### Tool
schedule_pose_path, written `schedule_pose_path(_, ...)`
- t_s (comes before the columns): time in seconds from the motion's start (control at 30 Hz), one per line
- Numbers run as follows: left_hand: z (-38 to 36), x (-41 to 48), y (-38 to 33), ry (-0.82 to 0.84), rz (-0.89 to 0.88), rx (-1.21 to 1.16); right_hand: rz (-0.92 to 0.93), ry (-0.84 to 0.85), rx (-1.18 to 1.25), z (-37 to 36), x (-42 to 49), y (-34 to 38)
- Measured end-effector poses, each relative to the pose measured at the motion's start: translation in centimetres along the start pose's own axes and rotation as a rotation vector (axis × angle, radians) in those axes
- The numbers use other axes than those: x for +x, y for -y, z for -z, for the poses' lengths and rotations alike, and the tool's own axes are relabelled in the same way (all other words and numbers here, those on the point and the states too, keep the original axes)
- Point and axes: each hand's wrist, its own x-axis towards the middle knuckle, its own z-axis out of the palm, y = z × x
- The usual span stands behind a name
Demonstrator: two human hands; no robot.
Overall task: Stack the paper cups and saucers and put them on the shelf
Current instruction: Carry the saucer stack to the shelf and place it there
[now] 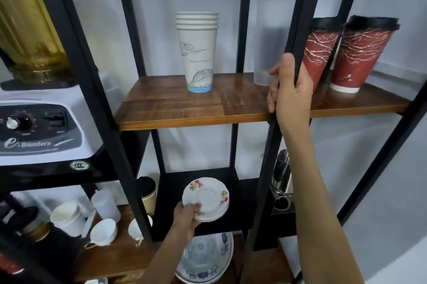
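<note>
A stack of several white paper cups (198, 52) with a bridge drawing stands upright on the wooden shelf board (175, 108). Below that board, my left hand (186, 218) grips a small stack of white saucers (208, 198) with flower prints by its near-left rim, tilted toward me and held in the air. My right hand (288, 92) is wrapped around a black upright post (300, 25) of the shelf frame, to the right of the paper cups.
A frosted plastic cup (270, 38) and two red lidded cups (344, 52) stand right on the same board. A blender (34, 131) sits at left. White cups (101, 233) and a blue-patterned plate (205, 258) lie on the lower shelf.
</note>
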Motion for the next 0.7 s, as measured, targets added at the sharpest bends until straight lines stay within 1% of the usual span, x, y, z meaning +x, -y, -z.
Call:
schedule_pose_path(0.23, -1.8, 5.2, 0.1, -0.155, 0.012, 0.036, 0.015, 0.020, 0.013, 0.1, 0.0, -0.2)
schedule_pose_path(0.4, -2.7, 6.0, 0.2, -0.241, 0.004, 0.070, 0.015, 0.032, 0.025, -0.1, 0.0, 0.0)
schedule_pose_path(0.6, -2.9, 6.3, -0.7, -0.258, 0.061, 0.176, 0.048, 0.043, 0.020, 0.0, 0.0, 0.0)
schedule_pose_path(0.7, -2.8, 6.6, -1.2, -0.269, 0.081, 0.297, 0.048, 0.042, 0.022, -0.1, 0.0, 0.0)
